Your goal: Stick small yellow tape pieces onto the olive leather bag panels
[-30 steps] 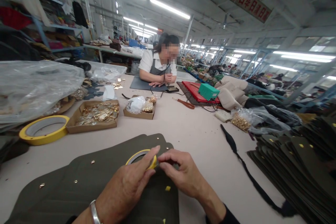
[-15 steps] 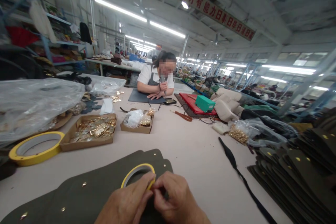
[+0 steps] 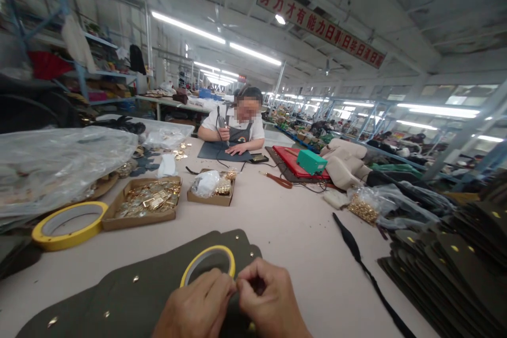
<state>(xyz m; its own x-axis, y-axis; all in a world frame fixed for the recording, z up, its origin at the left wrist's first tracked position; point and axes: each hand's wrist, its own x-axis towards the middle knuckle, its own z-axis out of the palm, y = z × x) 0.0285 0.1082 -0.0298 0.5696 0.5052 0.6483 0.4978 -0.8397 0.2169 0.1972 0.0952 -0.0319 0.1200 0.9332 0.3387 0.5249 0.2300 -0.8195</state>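
Observation:
A yellow tape roll [image 3: 188,265] stands over the dark green panel [image 3: 119,296], which has small gold studs and lies at the front of the table. My left hand [image 3: 198,301] is closed on the roll's near side, covering its lower part. Close beside it on the right, my right hand [image 3: 269,296] is pinched, its thumb and forefinger meeting near the left fingertips. Whatever is between those right fingers is too small to make out.
A larger yellow tape roll [image 3: 71,240] and a cardboard tray [image 3: 138,222] of gold metal parts lie left. Beyond is a smaller box [image 3: 209,199]. A black strap [image 3: 368,269] and stacked dark panels [image 3: 431,274] are right. Across the table, a person [image 3: 233,132] holds a tool.
The view has shifted slightly. My hands remain close together at the roll, with the right fingers a little more clearly parted from the left. The person opposite has moved the tool down toward the mat.

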